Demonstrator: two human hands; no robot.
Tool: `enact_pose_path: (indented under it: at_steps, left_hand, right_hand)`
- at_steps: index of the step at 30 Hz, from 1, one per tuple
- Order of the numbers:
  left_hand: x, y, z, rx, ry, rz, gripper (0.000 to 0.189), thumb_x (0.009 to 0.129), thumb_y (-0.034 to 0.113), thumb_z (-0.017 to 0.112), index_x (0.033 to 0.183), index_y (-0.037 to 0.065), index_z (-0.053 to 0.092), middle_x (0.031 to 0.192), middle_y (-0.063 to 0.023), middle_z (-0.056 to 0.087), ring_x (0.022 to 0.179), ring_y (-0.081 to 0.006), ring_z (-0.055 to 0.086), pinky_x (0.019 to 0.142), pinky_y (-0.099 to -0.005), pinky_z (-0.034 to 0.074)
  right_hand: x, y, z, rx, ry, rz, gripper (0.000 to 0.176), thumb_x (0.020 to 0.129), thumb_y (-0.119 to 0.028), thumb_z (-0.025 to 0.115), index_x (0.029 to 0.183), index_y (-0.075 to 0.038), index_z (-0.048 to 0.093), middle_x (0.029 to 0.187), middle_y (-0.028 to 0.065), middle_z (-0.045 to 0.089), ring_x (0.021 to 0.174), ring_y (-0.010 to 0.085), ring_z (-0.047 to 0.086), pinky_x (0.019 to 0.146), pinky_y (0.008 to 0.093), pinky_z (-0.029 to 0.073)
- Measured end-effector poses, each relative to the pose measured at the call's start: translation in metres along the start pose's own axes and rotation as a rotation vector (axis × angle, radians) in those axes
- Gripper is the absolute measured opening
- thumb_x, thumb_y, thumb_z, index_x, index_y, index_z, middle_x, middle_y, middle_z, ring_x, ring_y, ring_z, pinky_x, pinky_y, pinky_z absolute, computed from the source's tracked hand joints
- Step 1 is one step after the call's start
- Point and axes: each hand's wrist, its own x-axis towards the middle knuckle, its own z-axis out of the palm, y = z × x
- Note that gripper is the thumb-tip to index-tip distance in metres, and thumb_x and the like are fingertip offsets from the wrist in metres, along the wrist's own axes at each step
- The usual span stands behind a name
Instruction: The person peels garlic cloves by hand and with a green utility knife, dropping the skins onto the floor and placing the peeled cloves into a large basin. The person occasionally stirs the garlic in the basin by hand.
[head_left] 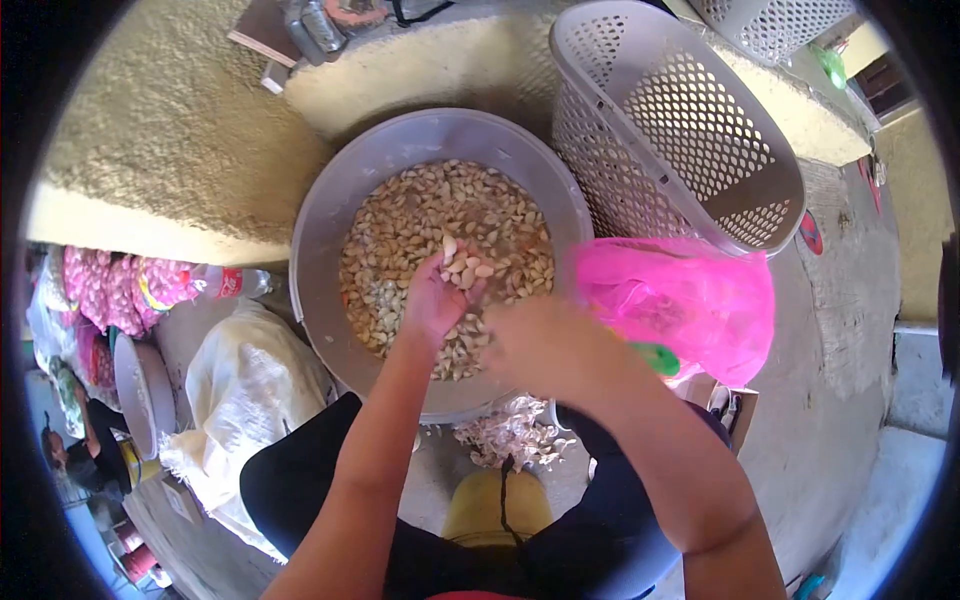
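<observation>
A large grey tub (330,200) stands between my knees, filled with garlic cloves (400,215) that look wet. Above them, my left hand (440,298) is cupped palm up and holds several garlic cloves, one standing near its fingertips. My right hand (535,345) hangs over the tub's right side, close to the left one. Motion smears its fingers, and I cannot tell whether they hold anything. Just beyond the right wrist, a green object (655,358) shows against a pink plastic bag (690,310).
A perforated grey basket (690,130) leans at the upper right. Below the tub lie papery peelings (515,435) on the floor. To the left are a white sack (250,370), a plastic bottle (235,282) and bags of garlic (115,285). Another person (95,450) shows at far left.
</observation>
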Motion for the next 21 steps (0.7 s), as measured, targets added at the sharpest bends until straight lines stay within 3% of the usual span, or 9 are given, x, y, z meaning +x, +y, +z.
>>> enact_pose_path:
  at_steps: [4, 10, 16, 21]
  left_hand:
    - [-0.031, 0.033, 0.045, -0.011, -0.001, 0.108, 0.027, 0.085, 0.022, 0.040, 0.104, 0.005, 0.050, 0.096, -0.0108, 0.056, 0.089, -0.0277, 0.056, 0.074, -0.0394, 0.049]
    - [-0.099, 0.075, 0.108, 0.063, -0.128, 0.169, 0.027, 0.085, 0.021, 0.041, 0.103, 0.004, 0.052, 0.101, -0.0111, 0.055, 0.094, -0.0269, 0.054, 0.077, -0.0384, 0.048]
    - [-0.140, 0.090, 0.119, 0.001, -0.071, 0.286, 0.026, 0.084, 0.018, 0.043, 0.103, 0.001, 0.049, 0.099, -0.0119, 0.053, 0.091, -0.0252, 0.054, 0.076, -0.0357, 0.049]
    - [-0.147, 0.091, 0.111, -0.156, -0.019, 0.393, 0.026, 0.084, 0.020, 0.043, 0.103, 0.002, 0.049, 0.099, -0.0132, 0.054, 0.089, -0.0252, 0.055, 0.075, -0.0353, 0.049]
  right_hand:
    - [0.009, 0.007, -0.019, 0.078, 0.330, 0.054, 0.023, 0.073, -0.019, 0.052, 0.085, -0.001, 0.058, 0.080, 0.0181, 0.060, 0.076, 0.0328, 0.059, 0.068, 0.0411, 0.047]
    - [0.034, -0.018, -0.012, 0.453, 0.624, -0.217, 0.029, 0.069, -0.022, 0.062, 0.087, 0.000, 0.058, 0.076, 0.0167, 0.060, 0.071, 0.0292, 0.060, 0.064, 0.0374, 0.046]
    - [0.038, -0.065, -0.004, 0.625, 0.661, -0.317, 0.028, 0.072, -0.018, 0.064, 0.093, 0.000, 0.058, 0.076, 0.0123, 0.062, 0.067, 0.0172, 0.059, 0.063, 0.0294, 0.046]
    - [0.047, -0.069, -0.005, 0.733, 0.599, -0.330, 0.024, 0.075, -0.014, 0.062, 0.095, -0.001, 0.060, 0.076, 0.0106, 0.062, 0.067, 0.0140, 0.058, 0.065, 0.0258, 0.046]
